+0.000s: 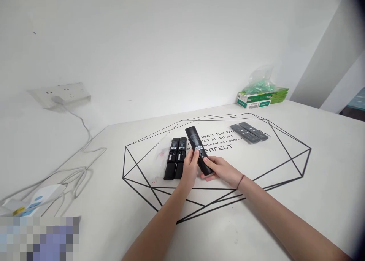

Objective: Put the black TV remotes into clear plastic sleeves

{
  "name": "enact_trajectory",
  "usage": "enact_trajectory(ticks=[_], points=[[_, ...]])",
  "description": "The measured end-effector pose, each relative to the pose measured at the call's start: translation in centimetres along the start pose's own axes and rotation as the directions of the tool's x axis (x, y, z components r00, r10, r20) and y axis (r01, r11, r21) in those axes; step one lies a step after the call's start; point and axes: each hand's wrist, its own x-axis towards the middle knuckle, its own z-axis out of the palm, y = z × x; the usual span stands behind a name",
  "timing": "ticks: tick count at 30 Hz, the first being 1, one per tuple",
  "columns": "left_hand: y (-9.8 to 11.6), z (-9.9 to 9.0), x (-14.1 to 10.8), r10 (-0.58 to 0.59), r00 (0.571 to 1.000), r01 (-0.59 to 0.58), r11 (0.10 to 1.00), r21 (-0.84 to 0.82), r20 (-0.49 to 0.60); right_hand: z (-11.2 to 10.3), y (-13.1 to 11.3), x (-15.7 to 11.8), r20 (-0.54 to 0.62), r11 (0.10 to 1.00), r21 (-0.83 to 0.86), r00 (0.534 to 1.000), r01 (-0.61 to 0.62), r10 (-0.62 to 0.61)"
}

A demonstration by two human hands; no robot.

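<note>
Head camera view: the held remote (194, 138) is gripped in both hands, back side up, immediately to the right of the reference item, the face-down pair of remotes (170, 170) on the white table (270, 209). The left hand (190, 170) is closed around the lower part of the held remote from the side nearer the pair, with its thumb on the back face beside the white label. The right hand (221, 168) grasps the near end from the side away from the pair, thumb on the back face, fingers partly hidden beneath. Neither hand is free.

Axis orientation: the held remote slants, far end toward the pair, near end away from it. The paired units point almost straight away from the person, with a slight opposite lean; the two axes therefore converge at the far side. The left hand is the nearer one to the pair; whether it touches the adjacent unit cannot be determined. Clearance between the held remote and the table also cannot be determined.

Other items: the button-side-up pair of remotes (248, 134) lies well to the right of the reference pair. The green and white boxes (254, 98) stand beyond, at the wall.
</note>
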Motion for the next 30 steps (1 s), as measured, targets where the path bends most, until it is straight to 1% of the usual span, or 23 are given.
enact_trajectory(ticks=[2,3,4,5,6,8,9,11,13,15,17,19,20,21,22,23,24,25,26,28,30], points=[[0.1,-0.3,0.0,0.055,0.995,-0.047,0.994,0.096,-0.082,-0.8,-0.6,-0.4,0.088,0.993,-0.104,0.994,-0.048,0.057],[0.2,-0.4,0.1,0.082,0.991,-0.064,0.985,0.159,-0.110,-1.2,-0.8,-0.5,0.111,0.984,-0.172,0.991,-0.052,0.071],[0.2,-0.6,0.1,0.100,0.987,-0.069,0.970,0.234,-0.123,-1.7,-0.9,-0.6,0.096,0.967,-0.253,0.993,-0.042,0.068],[0.1,-0.8,0.1,0.104,0.987,-0.061,0.945,0.320,-0.119,-2.1,-1.0,-0.6,0.036,0.938,-0.346,0.999,-0.027,0.042],[0.0,-0.9,0.1,0.099,0.990,-0.049,0.908,0.415,-0.101,-2.5,-0.9,-0.5,-0.055,0.895,-0.447,0.998,-0.016,-0.010],[-0.2,-1.1,-0.1,0.081,0.996,-0.037,0.792,0.609,-0.045,-3.2,-0.5,-0.2,-0.224,0.779,-0.626,0.963,-0.027,-0.146],[-0.3,-1.0,-0.2,0.085,0.996,-0.050,0.717,0.695,-0.016,-3.4,-0.3,0.1,-0.269,0.717,-0.696,0.941,-0.044,-0.204],[-0.5,-0.9,-0.4,0.127,0.991,-0.107,0.552,0.827,0.043,-3.7,0.4,0.5,-0.295,0.599,-0.797,0.914,-0.074,-0.279],[-0.6,-0.8,-0.5,0.166,0.983,-0.145,0.398,0.906,0.084,-3.8,0.9,1.0,-0.307,0.494,-0.861,0.896,-0.118,-0.320],[-0.6,-0.9,-0.5,0.166,0.981,-0.146,0.284,0.948,0.101,-3.9,1.2,1.3,-0.327,0.409,-0.896,0.881,-0.174,-0.342],[-0.3,-1.1,-0.6,0.160,0.982,-0.138,0.213,0.967,0.105,-4.0,1.3,1.4,-0.335,0.356,-0.911,0.874,-0.206,-0.352],[0.5,-1.5,-0.9,0.170,0.976,-0.169,0.176,0.970,0.139,-4.0,1.3,1.4,-0.332,0.325,-0.921,0.868,-0.214,-0.370],[1.0,-1.8,-1.1,0.161,0.968,-0.220,0.171,0.960,0.192,-4.0,1.3,1.3,-0.329,0.320,-0.924,0.866,-0.212,-0.376],[1.6,-2.1,-1.3,0.133,0.953,-0.292,0.177,0.940,0.271,-4.0,1.2,1.1,-0.319,0.319,-0.926,0.869,-0.201,-0.378],[2.2,-2.5,-1.5,0.086,0.928,-0.373,0.195,0.907,0.363,-4.0,1.0,0.9,-0.299,0.319,-0.930,0.876,-0.180,-0.379],[2.7,-2.8,-1.8,0.027,0.891,-0.447,0.224,0.866,0.453,-4.0,0.9,0.7,-0.267,0.321,-0.936,0.887,-0.145,-0.377],[3.2,-3.2,-2.0,-0.027,0.855,-0.495,0.254,0.831,0.517,-4.0,0.8,0.4,-0.224,0.323,-0.941,0.901,-0.101,-0.371],[3.5,-3.4,-2.1,-0.069,0.829,-0.518,0.278,0.809,0.555,-4.0,0.7,0.2,-0.175,0.325,-0.944,0.916,-0.052,-0.361],[3.6,-3.7,-2.1,-0.093,0.821,-0.520,0.289,0.804,0.564,-4.0,0.6,0.0,-0.123,0.328,-0.945,0.929,-0.002,-0.348],[3.4,-4.0,-1.9,-0.089,0.842,-0.495,0.266,0.828,0.532,-3.9,0.4,-0.3,-0.043,0.341,-0.937,0.948,0.071,-0.316],[2.9,-4.1,-1.5,-0.054,0.872,-0.467,0.204,0.860,0.486,-3.8,0.4,-0.4,0.002,0.361,-0.926,0.956,0.112,-0.293]])
